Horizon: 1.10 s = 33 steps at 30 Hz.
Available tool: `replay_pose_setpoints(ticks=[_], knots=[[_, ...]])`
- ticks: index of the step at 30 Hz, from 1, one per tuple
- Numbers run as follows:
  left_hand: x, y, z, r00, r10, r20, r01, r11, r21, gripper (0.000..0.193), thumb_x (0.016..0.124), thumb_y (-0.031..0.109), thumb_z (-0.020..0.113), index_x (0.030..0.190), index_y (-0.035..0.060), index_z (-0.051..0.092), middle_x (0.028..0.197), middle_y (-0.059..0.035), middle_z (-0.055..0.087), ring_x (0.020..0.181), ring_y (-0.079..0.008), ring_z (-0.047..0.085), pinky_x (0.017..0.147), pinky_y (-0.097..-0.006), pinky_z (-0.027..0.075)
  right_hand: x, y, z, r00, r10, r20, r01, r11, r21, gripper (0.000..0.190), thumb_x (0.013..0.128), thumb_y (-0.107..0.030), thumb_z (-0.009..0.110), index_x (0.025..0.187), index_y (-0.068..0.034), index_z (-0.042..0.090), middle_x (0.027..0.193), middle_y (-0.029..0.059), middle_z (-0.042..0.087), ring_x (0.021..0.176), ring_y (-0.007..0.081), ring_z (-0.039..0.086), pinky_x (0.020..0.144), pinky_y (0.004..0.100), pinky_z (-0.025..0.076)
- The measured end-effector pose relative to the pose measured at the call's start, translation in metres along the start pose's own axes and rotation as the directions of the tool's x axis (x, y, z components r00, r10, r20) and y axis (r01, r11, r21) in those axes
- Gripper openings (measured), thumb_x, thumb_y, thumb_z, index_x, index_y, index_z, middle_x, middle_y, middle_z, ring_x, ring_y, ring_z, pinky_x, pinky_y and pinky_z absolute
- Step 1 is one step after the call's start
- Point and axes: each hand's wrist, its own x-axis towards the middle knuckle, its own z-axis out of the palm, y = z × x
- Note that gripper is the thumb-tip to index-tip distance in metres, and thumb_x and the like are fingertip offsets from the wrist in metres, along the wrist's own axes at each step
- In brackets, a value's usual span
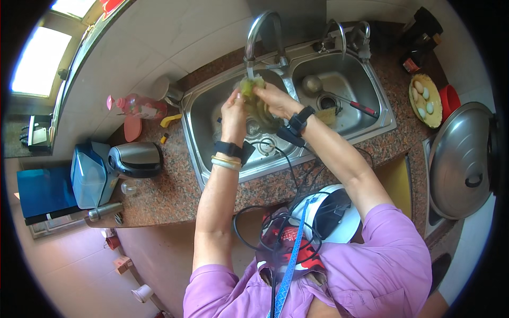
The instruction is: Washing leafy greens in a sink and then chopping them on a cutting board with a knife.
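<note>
Water runs from the tall curved faucet onto a pale green leafy vegetable above the left basin of a steel double sink. My left hand grips the vegetable's left side. On its right side, my right hand holds it with fingers bent. Longer green-brown pieces hang below my hands, over the basin; blur hides their exact kind. In the right basin lie a ladle with a red and black handle and a yellowish sponge or cloth.
Left of the sink stand a pink bottle, a yellow-handled tool and an electric kettle. On the right are a bowl of eggs, a red bowl and a large lidded wok. Black cables hang from my wrists.
</note>
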Motion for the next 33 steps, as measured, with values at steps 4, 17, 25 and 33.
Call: replay_pose_setpoints(ticks=[4, 17, 25, 33], knots=[[0.013, 0.007, 0.002, 0.978, -0.201, -0.046, 0.177, 0.934, -0.309, 0.034, 0.097, 0.022, 0.042, 0.123, 0.0004, 0.047, 0.113, -0.0127, 0.057, 0.102, -0.0234, 0.057, 0.091, -0.0390, 0.045, -0.002, 0.014, -0.010, 0.976, -0.188, 0.110, 0.217, 0.882, -0.417, 0.032, 0.086, -0.011, 0.055, 0.117, -0.003, 0.052, 0.112, 0.0067, 0.057, 0.103, 0.0152, 0.053, 0.086, 0.0284, 0.046], [0.000, 0.003, 0.015, 0.987, 0.022, 0.161, 0.020, 0.968, -0.250, 0.067, 0.083, -0.011, 0.051, 0.141, 0.0026, 0.020, 0.120, -0.0175, 0.050, 0.108, -0.0232, 0.053, 0.092, -0.0302, 0.046, 0.019, -0.010, -0.020, 0.990, 0.048, -0.129, -0.018, 0.974, 0.224, 0.017, 0.087, -0.001, 0.049, 0.101, 0.001, 0.058, 0.091, 0.0119, 0.062, 0.082, 0.0188, 0.061, 0.070, 0.0291, 0.052], [0.019, 0.017, -0.003, 0.975, -0.172, -0.141, 0.107, 0.918, -0.381, 0.067, 0.079, -0.015, 0.053, 0.138, -0.0002, 0.024, 0.112, -0.0181, 0.050, 0.102, -0.0259, 0.057, 0.087, -0.0301, 0.051, 0.001, -0.004, 0.003, 0.965, -0.180, 0.193, 0.211, 0.966, -0.152, 0.039, 0.077, -0.005, 0.057, 0.116, -0.003, 0.051, 0.100, 0.0077, 0.054, 0.096, 0.0164, 0.054, 0.085, 0.0258, 0.043], [0.002, 0.018, 0.001, 0.987, -0.112, 0.117, 0.121, 0.990, -0.074, 0.066, 0.083, -0.004, 0.056, 0.140, 0.0000, 0.021, 0.127, -0.0250, 0.040, 0.112, -0.0296, 0.051, 0.096, -0.0343, 0.046, 0.011, 0.000, -0.034, 0.967, -0.249, 0.045, 0.249, 0.907, -0.340, 0.024, 0.081, -0.002, 0.058, 0.105, -0.003, 0.059, 0.097, 0.0047, 0.062, 0.089, 0.0149, 0.058, 0.079, 0.0256, 0.044]])
